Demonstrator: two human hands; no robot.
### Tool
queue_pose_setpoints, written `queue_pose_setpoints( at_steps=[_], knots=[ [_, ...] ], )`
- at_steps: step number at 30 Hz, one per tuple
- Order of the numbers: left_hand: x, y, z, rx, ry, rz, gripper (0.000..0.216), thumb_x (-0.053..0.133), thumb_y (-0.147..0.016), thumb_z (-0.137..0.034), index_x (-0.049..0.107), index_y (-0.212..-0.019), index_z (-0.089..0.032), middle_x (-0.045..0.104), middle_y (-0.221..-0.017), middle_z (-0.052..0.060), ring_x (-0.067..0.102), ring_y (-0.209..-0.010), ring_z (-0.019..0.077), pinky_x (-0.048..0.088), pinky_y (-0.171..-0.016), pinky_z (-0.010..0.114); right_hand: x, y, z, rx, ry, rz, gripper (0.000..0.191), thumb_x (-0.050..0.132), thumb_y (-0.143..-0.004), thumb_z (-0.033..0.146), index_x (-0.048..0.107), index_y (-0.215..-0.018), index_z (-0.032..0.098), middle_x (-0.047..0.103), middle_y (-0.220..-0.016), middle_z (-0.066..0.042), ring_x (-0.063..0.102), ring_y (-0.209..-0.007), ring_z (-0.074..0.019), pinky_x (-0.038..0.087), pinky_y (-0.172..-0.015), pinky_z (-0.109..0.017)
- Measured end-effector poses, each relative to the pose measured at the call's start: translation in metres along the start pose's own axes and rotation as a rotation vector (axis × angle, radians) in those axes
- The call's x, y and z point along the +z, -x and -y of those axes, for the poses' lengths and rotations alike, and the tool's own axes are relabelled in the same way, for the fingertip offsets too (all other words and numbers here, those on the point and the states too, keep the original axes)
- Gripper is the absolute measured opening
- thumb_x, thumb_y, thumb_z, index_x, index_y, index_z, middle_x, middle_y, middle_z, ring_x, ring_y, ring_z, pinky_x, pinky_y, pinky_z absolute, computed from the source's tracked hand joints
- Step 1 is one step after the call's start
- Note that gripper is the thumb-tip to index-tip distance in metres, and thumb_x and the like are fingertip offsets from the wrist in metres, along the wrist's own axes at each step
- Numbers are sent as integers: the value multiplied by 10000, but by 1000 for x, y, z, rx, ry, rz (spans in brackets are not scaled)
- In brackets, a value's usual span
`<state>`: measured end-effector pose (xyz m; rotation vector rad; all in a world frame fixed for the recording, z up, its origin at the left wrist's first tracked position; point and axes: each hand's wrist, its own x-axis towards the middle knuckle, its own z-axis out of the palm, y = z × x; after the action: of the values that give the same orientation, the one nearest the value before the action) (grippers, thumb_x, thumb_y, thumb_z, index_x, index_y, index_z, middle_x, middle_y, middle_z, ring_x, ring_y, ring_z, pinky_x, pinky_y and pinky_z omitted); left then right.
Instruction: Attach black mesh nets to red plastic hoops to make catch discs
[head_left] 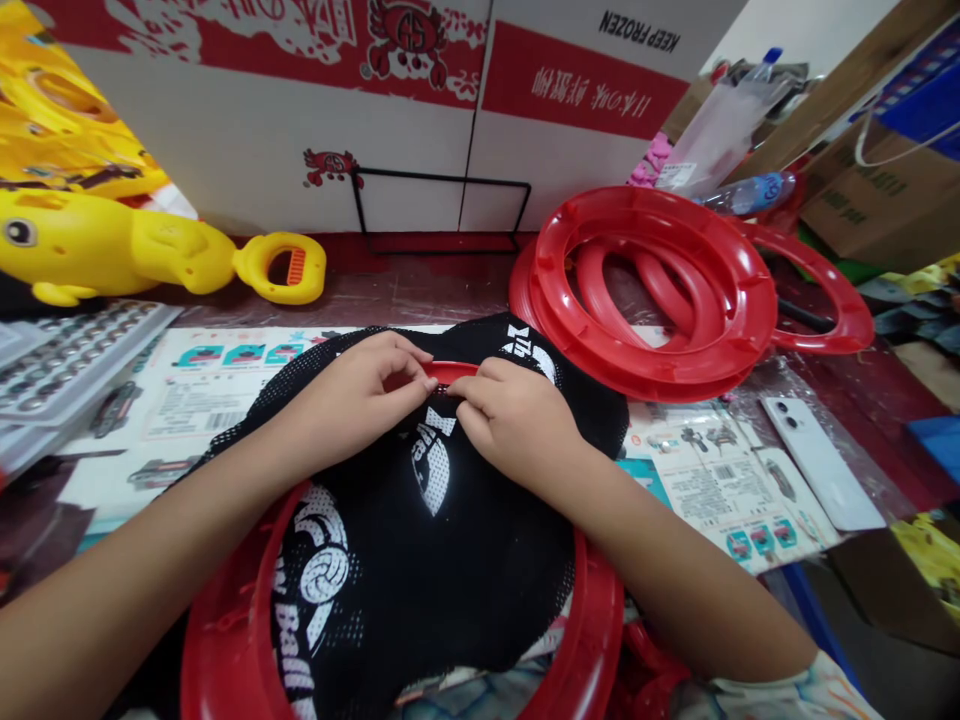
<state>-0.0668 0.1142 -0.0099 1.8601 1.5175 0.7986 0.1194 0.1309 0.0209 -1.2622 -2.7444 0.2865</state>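
Observation:
A black fabric sheet (450,570) with white lettering and a ball print lies across a large red plastic ring (596,610) in front of me. Along the ring's far edge, the thumb and fingers of my left hand (367,385) are pinched on the cloth. Close beside it, my right hand (517,410) has its fingers curled onto the same stretch of fabric. Between the two hands a short strip of red rim shows. Part of the ring's near side runs out of view at the bottom, and the fabric covers its far side.
Several red rings (652,370) are piled at the right, near a white phone (821,465). A yellow plastic toy (180,250) lies at the left above a tray of small metal parts (82,350). Behind stand a black wire frame (442,180) and a white-and-red carton (300,120).

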Motion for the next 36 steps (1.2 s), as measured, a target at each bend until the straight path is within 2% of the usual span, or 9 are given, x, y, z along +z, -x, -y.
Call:
queue_pose_setpoints(
  at_steps=[9,15,19,23,26,32,36],
  knots=[
    [1,-2,5,-23,67,9,243,548,-858,-370,654,-756,-177,623,-1066,86,608,-967,234,473,-880,425,2,-1,0,-35,73,6,354,400,-943,253,739,-1025,191,627,-833,-75,569,-769,-186,322,-622,-295],
    [1,-1,4,-8,45,11,237,552,-858,-380,680,-809,-186,626,-1082,80,607,-996,237,481,-886,410,-6,3,2,-71,136,10,320,430,-930,230,743,-912,169,636,-811,-87,553,-737,-181,273,-583,-301],
    [1,2,5,35,13,17,253,522,-883,-396,660,-946,-192,626,-1057,72,600,-983,237,484,-873,400,-14,4,-4,28,-129,40,245,505,-857,139,714,-981,164,692,-883,-67,593,-765,-164,361,-649,-278],
    [0,6,7,68,-31,18,264,481,-916,-380,592,-1084,-210,617,-1092,65,593,-985,230,487,-881,396,-18,5,-16,206,-489,-10,159,545,-822,128,653,-931,170,680,-767,2,591,-697,-121,400,-659,-246],
    [0,8,10,118,-79,27,235,461,-931,-347,571,-1095,-220,602,-1124,66,582,-1030,229,477,-924,405,-19,6,-22,258,-639,-17,119,570,-797,145,620,-901,171,636,-692,27,564,-626,-106,388,-607,-235],
    [0,12,9,247,-176,44,236,398,-959,-272,611,-1051,-235,504,-1226,87,522,-1177,244,473,-977,414,-18,7,-22,245,-628,-66,131,550,-778,112,598,-881,177,613,-678,37,552,-623,-102,376,-608,-234],
    [2,15,8,247,-180,74,316,369,-954,-225,652,-1089,-260,427,-1279,86,543,-1116,239,503,-941,435,-17,6,-21,211,-558,-105,147,538,-778,93,600,-875,183,619,-698,34,553,-645,-107,374,-631,-239]
  ],
)
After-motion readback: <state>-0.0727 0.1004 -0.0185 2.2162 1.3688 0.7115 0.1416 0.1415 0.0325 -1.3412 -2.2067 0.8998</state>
